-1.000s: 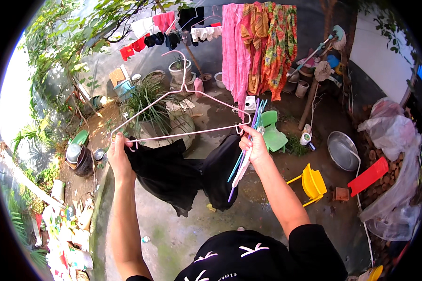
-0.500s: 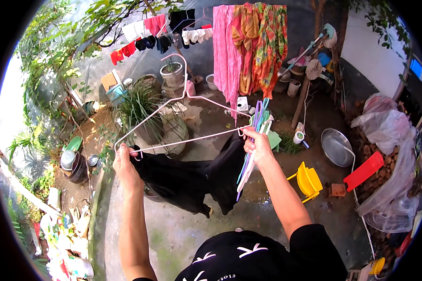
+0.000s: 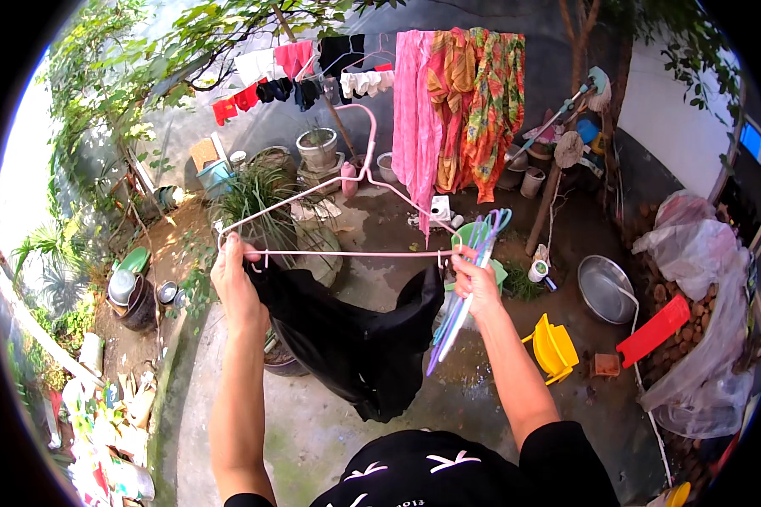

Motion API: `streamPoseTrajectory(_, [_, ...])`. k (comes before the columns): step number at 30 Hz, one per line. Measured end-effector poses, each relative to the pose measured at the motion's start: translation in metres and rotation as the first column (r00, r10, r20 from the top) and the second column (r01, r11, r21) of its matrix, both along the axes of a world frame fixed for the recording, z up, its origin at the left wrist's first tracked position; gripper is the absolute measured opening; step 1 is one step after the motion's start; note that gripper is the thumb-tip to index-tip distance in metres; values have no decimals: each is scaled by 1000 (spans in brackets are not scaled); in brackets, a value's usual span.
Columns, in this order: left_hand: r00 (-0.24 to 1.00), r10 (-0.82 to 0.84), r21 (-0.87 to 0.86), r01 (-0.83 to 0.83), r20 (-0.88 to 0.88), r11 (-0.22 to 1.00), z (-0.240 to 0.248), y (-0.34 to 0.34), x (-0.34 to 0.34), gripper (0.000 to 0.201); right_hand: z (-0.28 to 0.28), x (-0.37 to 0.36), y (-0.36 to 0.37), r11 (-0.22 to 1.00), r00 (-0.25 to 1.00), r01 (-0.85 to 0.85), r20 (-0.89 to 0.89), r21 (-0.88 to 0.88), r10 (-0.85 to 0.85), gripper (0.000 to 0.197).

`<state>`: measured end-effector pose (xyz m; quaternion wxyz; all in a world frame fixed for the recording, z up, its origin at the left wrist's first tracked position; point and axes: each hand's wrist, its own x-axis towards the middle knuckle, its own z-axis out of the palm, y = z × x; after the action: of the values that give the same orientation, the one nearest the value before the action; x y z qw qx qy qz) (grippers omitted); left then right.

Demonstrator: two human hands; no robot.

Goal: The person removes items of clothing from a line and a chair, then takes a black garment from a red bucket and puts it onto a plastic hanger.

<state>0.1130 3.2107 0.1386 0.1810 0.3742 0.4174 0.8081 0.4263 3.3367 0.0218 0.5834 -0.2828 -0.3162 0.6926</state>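
Observation:
Stretched between my hands is a pink clothes hanger (image 3: 347,253), hook pointing up and away, its lower bar nearly level. My left hand (image 3: 240,283) is closed round its left corner. My right hand (image 3: 477,286) grips the right corner, along with a bundle of several purple, blue, white and green hangers (image 3: 445,342) that slants down past the fingers. Below the bar hangs a black garment (image 3: 347,342), its upper corners up at the two ends of the bar and its middle sagging. Its exact kind cannot be made out. My fingers partly cover how the corners are attached.
Ahead, a line carries pink and patterned cloths (image 3: 473,110) and small clothes (image 3: 292,63). Potted plants (image 3: 254,207) stand beyond the hanger. On the right are a yellow chair (image 3: 554,348), a metal basin (image 3: 607,289), a red board (image 3: 655,329) and plastic sheeting (image 3: 693,253).
The hanger has turned from a slant to nearly level, its left end a little higher and right end lower. The garment has swung and hangs lower. Both hands keep their hold.

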Motion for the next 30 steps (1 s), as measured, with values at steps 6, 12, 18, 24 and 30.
streamPoseTrajectory(6, [988, -58, -108, 43, -142, 993, 22, 9, 3, 34, 10, 46, 4, 985, 957, 138, 243, 101, -159, 25])
streamPoseTrajectory(12, [972, -130, -145, 103, -194, 984, 23, 28, 3, 32, 32, 24, -6, 935, 851, -190, 525, 298, 6, 26])
streamPoseTrajectory(18, [967, -176, -245, 129, -183, 961, 14, 36, 6, 35, 21, 13, -9, 886, 783, -375, 604, 272, 145, 30])
streamPoseTrajectory(24, [965, -205, -267, 157, -162, 951, -7, 55, -3, 38, 47, 42, -26, 749, 722, -640, 470, 173, 508, 29])
streamPoseTrajectory(30, [982, -180, -322, 150, -63, 935, -49, 91, -4, 39, 80, 45, -38, 723, 737, -665, 320, 187, 595, 29])
